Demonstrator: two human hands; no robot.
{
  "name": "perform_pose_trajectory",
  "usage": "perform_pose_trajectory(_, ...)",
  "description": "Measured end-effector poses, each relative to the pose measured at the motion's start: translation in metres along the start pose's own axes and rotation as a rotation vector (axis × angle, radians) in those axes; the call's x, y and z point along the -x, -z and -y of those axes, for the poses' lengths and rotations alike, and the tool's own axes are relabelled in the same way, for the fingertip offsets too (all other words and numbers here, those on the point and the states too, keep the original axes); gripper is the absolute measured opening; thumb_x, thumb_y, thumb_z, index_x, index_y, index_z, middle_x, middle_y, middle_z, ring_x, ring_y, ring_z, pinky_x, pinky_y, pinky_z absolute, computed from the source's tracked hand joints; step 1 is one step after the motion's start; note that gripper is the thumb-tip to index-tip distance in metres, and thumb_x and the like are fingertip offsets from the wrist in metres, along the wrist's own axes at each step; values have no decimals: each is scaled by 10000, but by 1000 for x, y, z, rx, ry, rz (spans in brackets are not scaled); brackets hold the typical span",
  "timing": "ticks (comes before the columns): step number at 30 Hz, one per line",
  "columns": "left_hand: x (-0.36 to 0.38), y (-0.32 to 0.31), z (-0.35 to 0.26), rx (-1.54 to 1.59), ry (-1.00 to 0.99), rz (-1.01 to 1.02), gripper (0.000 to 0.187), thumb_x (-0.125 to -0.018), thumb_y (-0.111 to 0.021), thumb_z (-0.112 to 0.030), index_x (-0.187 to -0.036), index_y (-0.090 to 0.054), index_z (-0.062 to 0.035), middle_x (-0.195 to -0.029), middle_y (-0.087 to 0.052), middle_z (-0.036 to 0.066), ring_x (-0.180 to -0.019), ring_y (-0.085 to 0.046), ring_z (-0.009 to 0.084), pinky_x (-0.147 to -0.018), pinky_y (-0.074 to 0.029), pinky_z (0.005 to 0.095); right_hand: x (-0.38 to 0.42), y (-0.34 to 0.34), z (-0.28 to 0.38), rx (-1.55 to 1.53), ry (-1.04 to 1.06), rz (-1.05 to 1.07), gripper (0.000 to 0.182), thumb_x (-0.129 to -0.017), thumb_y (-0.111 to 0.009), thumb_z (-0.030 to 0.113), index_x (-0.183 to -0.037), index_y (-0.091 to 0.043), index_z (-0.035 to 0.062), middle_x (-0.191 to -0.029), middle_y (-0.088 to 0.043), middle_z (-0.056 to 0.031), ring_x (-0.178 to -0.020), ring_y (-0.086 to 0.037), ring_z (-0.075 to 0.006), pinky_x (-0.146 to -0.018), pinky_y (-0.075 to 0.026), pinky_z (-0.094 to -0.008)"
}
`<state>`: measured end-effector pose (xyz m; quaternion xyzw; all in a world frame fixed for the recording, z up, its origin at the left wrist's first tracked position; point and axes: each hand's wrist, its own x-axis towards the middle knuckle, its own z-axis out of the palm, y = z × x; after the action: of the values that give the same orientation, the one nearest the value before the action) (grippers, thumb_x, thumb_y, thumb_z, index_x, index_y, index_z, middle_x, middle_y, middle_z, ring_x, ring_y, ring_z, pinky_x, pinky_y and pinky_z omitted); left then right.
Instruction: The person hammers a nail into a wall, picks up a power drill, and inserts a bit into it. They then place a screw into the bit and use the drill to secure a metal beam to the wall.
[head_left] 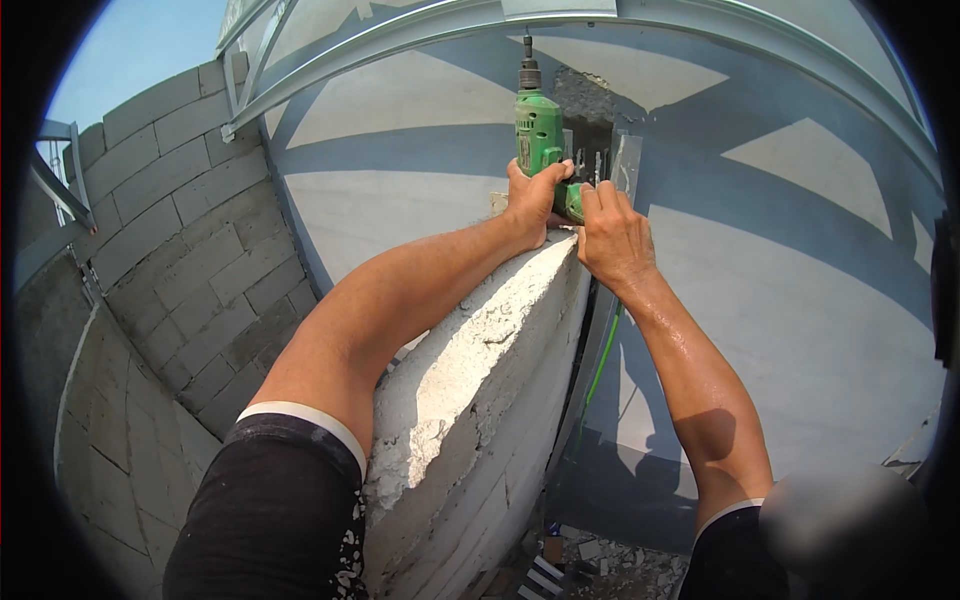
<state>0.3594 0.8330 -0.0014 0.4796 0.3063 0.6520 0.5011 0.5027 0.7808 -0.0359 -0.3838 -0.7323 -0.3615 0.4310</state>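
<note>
Drill [538,128] stands upright, bit pointing up; left hand [533,200] and right hand [612,235] both grasp it.

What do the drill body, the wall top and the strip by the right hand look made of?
Drill: glossy green plastic, likely; the chuck looks metal. Wall top: rough white mortar or plaster over blocks, crumbly and pitted. Strip: thin grey sheet metal, judging by its dull sheen.

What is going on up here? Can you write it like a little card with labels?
place: top of a white block wall, open sky behind
left hand: gripping the green drill
right hand: on the drill's lower end
drill: bit pointing up toward a metal roof frame
nearby: upright metal strip, grey plastered wall, green cord hanging below
</note>
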Motion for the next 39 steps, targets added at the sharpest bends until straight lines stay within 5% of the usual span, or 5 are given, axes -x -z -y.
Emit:
perform_pose_trajectory(6, -9, 3, 6, 15, -31, -11, 741, -807, -810, -160, -1361, -320, -107, -1195, -538, 167, -1021, -656, 339, -615, -665, 514, 1, -5, 4, 0, 22, -31, 309, -836, -664, 14, -1137, -654, -54, -952, -598, -140, -862, -681, -307, -708, -602, -409)
perform_pose_trajectory(39, -13, 4, 12, -41, -119, -82, 791, -770, -815, -189, -1385, -332, -71, -1187, -553, 183, -1009, -672, 316, -675, -670, 466, -3, 1, 4, -38, -9, 51, 366, -832, -693, 40, -1181, -643, -59, -977, -593, -147, -902, -688, -324, -722, -609, -435)
